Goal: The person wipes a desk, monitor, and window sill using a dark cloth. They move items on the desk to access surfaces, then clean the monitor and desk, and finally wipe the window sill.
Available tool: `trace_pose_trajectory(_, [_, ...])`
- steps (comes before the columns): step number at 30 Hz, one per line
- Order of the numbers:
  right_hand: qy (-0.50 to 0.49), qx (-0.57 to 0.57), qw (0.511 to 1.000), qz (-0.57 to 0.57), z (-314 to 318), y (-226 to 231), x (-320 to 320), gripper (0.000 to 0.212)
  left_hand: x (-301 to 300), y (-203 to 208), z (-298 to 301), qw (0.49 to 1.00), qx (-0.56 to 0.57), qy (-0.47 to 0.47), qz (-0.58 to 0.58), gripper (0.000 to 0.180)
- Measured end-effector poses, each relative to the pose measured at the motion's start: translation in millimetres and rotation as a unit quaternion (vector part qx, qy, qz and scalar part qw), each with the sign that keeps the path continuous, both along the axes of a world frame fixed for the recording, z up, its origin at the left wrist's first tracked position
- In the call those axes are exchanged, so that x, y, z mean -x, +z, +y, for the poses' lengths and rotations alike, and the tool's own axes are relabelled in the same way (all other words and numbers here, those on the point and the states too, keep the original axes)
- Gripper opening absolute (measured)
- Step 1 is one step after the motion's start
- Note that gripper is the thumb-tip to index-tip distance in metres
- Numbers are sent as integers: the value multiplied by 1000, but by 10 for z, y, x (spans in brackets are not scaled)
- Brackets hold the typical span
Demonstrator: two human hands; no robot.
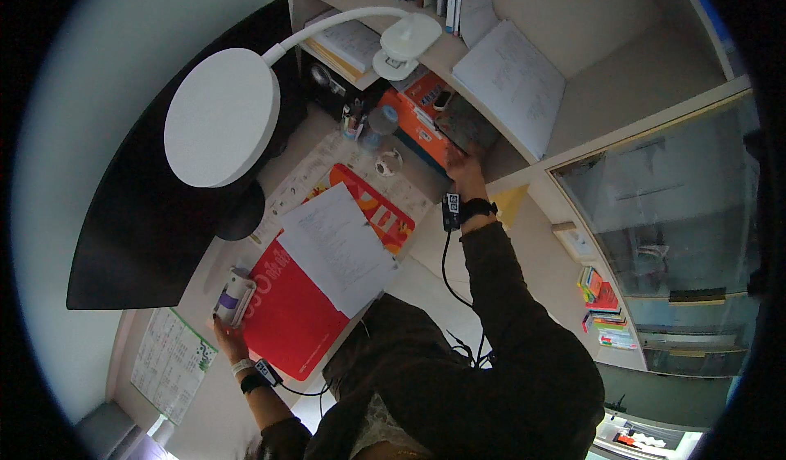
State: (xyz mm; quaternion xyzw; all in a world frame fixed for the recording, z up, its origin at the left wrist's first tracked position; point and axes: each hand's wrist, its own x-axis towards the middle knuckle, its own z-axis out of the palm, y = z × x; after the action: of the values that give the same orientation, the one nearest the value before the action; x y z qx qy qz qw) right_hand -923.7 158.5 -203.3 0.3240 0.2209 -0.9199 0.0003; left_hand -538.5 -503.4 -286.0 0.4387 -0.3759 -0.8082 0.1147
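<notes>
My left hand (229,340) is at the left edge of the desk, its fingers closed around the lower end of a white and purple packet (234,298). Up in the shelf compartment, my right hand (464,170) grips the near edge of a dark flat object (467,124), whose exact kind I cannot make out. Orange boxes (419,129) lie beside that object, and a small dark device with a pale rim (443,100) rests by its far end. On a red desk mat (295,313) between my hands lie white written sheets (336,247).
A white lamp (221,120) arches over the desk in front of a dark monitor (155,206). A pen holder (353,123), a clear bottle (381,124) and a tape roll (389,163) stand near the shelf. A cable runs from my right wrist.
</notes>
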Motion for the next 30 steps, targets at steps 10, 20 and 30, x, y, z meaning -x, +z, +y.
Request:
trace_pose_trajectory(10, [-71,-29,996,55,76,389,76,47,-188,-336,-73,997,75,-14,-6,54])
trace_pose_trajectory(20, [232,32,925,300,-492,1048,-1221,25,-417,-202,30,998,24,52,12,54])
trace_pose_trajectory(30, [333,-209,917,70,-1303,1145,-2552,45,-1439,-7,-1283,743,628,-139,-188,50])
